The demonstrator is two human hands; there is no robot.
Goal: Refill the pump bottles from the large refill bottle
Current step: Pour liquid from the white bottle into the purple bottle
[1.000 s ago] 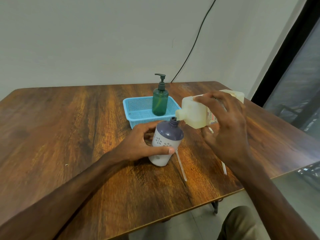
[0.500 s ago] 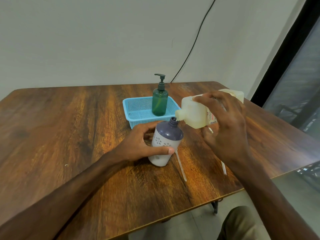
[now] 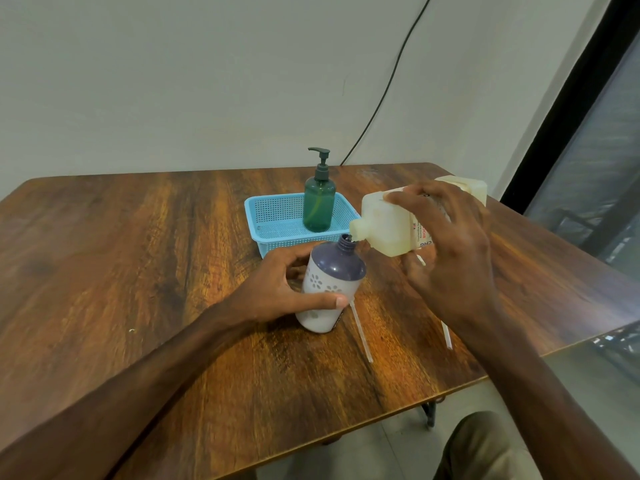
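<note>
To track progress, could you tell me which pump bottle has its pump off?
The purple bottle in the left hand; the green bottle has its pump on.

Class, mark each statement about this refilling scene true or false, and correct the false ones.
1. The left hand grips the purple bottle. True.
2. The green bottle lies on its side. False: it stands upright in the blue basket.
3. The right hand holds the refill bottle tipped, spout at the purple bottle's neck. True.
4. The purple bottle has its pump fitted. False: its neck is open.
</note>
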